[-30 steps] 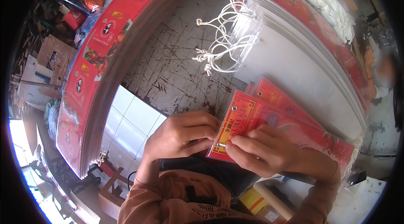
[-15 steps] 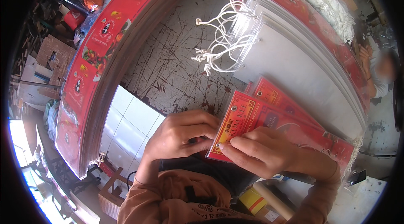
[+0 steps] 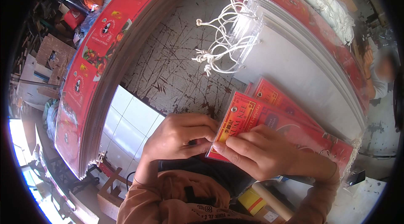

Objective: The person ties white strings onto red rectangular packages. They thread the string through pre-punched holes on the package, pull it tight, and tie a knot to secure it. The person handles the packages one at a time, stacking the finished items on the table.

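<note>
A red plastic-covered sign (image 3: pixel 294 129) with a yellow-framed end slants in front of me, a metal eyelet near its upper left corner. My right hand (image 3: pixel 263 152) grips its lower left part, with a fingertip pressed on the left edge. Against that same edge, my left hand (image 3: pixel 181 135) is closed with fingers curled and pinched. Whatever those fingers hold is hidden behind the sign's edge. Beneath lies a second red sign (image 3: pixel 277 97), its own eyelet showing. Both rest against a stack of signs with pale grey backs (image 3: pixel 290 55), which has knotted white cords (image 3: pixel 219 51) at its left end.
On the left, a tall stack of red printed signs (image 3: pixel 90 60) curves along the scratched metal tabletop (image 3: pixel 176 47). A bundle of white cord (image 3: pixel 322 5) lies at the far right. Beyond the right side is another person (image 3: pixel 381 72). White floor tiles (image 3: pixel 130 118) show below the table.
My right fingertip has shifted up and left, covering the lower eyelet that showed at the sign's left edge. My left hand has barely moved.
</note>
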{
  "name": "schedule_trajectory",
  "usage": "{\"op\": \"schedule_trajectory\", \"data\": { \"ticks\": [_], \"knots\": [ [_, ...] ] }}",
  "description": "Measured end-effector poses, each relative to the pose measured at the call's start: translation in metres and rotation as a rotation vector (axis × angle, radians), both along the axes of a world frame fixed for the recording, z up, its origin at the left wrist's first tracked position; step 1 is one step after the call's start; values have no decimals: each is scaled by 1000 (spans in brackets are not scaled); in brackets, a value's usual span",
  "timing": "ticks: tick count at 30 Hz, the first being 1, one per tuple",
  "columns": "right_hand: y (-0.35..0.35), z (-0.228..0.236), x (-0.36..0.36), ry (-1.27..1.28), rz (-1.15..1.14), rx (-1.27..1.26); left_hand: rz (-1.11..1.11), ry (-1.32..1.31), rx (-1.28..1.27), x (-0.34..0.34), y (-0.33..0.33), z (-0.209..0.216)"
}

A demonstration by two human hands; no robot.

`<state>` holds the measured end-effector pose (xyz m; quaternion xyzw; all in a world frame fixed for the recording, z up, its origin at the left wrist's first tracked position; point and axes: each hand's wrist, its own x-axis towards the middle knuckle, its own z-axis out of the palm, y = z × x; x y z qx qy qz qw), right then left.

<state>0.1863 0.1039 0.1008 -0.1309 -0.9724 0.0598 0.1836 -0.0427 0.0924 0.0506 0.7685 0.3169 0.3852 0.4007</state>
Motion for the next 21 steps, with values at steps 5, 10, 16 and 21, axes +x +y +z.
{"op": "schedule_trajectory", "data": {
  "ticks": [5, 10, 16, 21],
  "knots": [
    [2, -2, 3, -16, -6, 34, 31, -55, 24, 0, -2, 3],
    [1, -4, 4, 30, -19, 46, 391, 47, -8, -6, -8, 5],
    [0, -4, 5, 67, -33, 90, 796, -831, -263, -14, 7, -4],
    [-2, -4, 3, 125, -61, 73, 430, -1174, -498, -4, 27, 0]
  ]
}}
